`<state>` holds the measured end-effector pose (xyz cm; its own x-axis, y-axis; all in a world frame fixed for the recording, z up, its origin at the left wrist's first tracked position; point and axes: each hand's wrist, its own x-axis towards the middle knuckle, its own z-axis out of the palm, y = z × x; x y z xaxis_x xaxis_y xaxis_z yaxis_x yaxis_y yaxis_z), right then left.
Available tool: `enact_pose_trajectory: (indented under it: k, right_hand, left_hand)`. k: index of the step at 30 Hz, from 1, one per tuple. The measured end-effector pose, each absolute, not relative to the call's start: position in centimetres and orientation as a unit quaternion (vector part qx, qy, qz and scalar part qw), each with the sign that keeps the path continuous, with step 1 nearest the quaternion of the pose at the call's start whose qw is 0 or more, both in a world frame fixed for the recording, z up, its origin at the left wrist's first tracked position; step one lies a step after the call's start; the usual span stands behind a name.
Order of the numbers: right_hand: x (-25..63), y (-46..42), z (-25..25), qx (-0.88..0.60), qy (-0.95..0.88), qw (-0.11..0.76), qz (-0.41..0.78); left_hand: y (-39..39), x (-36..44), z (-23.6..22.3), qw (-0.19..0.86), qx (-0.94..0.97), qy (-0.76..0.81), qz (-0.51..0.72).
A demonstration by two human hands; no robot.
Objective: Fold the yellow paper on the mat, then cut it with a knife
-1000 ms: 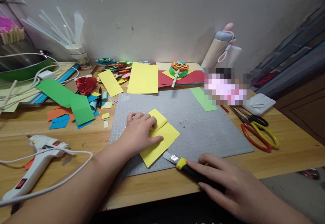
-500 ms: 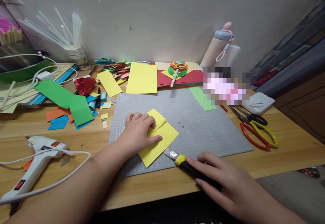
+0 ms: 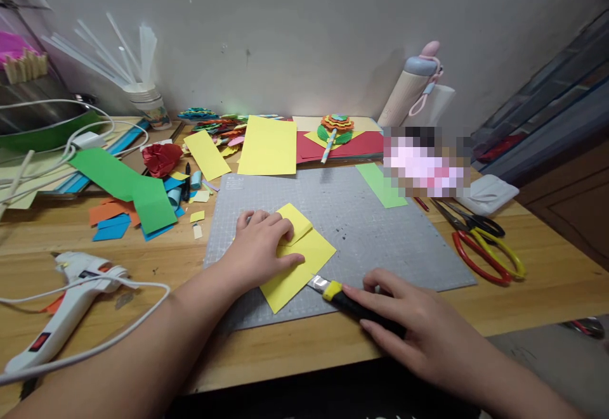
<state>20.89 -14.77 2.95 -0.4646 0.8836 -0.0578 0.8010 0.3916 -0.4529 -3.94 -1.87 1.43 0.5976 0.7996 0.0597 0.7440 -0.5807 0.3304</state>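
Note:
My left hand (image 3: 261, 241) presses a folded yellow sheet of paper (image 3: 309, 260) onto the grey cutting mat (image 3: 390, 248). Its fingers are curled over the fold, and the thumb lies along the paper. A flap of the sheet is turned over at the top, partly under the fingers. In my right hand (image 3: 413, 324) is a black and yellow utility knife (image 3: 352, 308), its handle lying under the fingers. The blade end is at the sheet's lower right edge; whether it slips inside the fold cannot be told.
On the left lie a glue gun (image 3: 71, 311) with its cord and green paper (image 3: 128, 181). Scissors (image 3: 480, 248) rest at the right. Yellow sheets (image 3: 269, 146), a paper flower (image 3: 337, 128), a bottle (image 3: 409, 89) and a cup of glue sticks (image 3: 147, 99) stand or lie along the wall.
My right hand has shifted slightly left and up with the utility knife, bringing the blade closer to the yellow paper's edge. My left hand keeps its place on the sheet.

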Motion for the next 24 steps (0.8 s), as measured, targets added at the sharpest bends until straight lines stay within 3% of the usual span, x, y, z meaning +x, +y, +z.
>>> enact_pose_trajectory:
  k: [24]
  right_hand:
    - [21.7,-12.6,3.2,-0.481,-0.855,0.072,0.18]
  left_hand:
    - [-1.5,-4.6,1.7,0.165,0.889,0.42,0.078]
